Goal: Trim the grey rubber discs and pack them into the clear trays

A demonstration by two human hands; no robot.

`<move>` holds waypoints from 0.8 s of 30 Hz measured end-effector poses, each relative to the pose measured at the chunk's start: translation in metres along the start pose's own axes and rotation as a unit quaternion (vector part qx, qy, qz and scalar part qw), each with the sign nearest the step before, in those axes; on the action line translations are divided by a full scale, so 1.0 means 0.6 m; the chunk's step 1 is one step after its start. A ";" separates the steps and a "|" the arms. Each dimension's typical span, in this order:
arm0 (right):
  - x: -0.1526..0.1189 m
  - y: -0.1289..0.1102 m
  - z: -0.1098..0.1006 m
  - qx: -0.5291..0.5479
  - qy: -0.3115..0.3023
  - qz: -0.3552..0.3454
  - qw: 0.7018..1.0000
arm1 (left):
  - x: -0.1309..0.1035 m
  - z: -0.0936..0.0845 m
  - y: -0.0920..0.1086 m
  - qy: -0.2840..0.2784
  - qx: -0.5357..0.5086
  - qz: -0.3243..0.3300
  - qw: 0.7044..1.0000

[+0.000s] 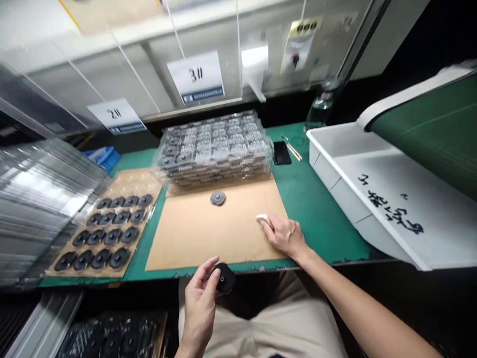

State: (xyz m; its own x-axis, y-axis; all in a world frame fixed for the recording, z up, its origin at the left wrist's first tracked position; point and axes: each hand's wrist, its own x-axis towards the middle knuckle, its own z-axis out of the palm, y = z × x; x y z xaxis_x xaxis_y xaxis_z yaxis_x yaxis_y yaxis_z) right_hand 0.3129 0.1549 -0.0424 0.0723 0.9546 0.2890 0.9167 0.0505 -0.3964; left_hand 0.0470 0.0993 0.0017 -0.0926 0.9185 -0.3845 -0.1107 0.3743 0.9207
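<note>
My left hand (pixel 201 298) is closed on a black rounded part (pixel 225 278) with a small ring at its centre, held over my lap before the table edge. My right hand (pixel 285 234) rests at the right side of a cardboard sheet (pixel 179 238), its fingers closed on a cream-coloured block (pixel 263 219); the rest of the block is hidden in the grip. Between the hands and the stacked trays, a single grey rounded part (pixel 218 198) with a centre knob lies on the cardboard.
Clear plastic trays (pixel 219 149) are stacked at the back. On the left, another tray (pixel 108 228) carries rows of black parts. A white bin (pixel 335 184) stands right, near a black phone (pixel 281 153) and thin sticks (pixel 294 150). More trays (pixel 112 338) sit below the table.
</note>
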 end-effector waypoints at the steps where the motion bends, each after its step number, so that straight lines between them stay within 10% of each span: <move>1: 0.001 -0.002 -0.001 0.005 0.005 -0.005 1.000 | 0.016 -0.003 0.013 0.000 0.019 0.030 0.999; 12: 0.003 -0.003 -0.001 0.044 0.008 -0.013 0.999 | 0.258 0.000 0.284 0.076 0.292 0.373 0.877; 18: 0.004 -0.001 0.007 0.047 0.010 -0.008 0.999 | 0.399 0.023 0.424 0.172 0.409 0.418 0.793; 24: 0.006 0.001 0.019 0.035 0.019 -0.005 0.999 | 0.497 0.066 0.472 0.163 0.501 0.391 0.755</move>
State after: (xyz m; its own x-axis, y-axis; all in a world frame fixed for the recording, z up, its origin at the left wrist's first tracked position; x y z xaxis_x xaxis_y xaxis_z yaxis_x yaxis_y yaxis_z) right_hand 0.3096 0.1619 -0.0513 0.0798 0.9422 0.3254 0.8878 0.0813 -0.4531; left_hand 0.0271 0.4844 0.1506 0.0022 0.8897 0.4566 0.8929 -0.2074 0.3997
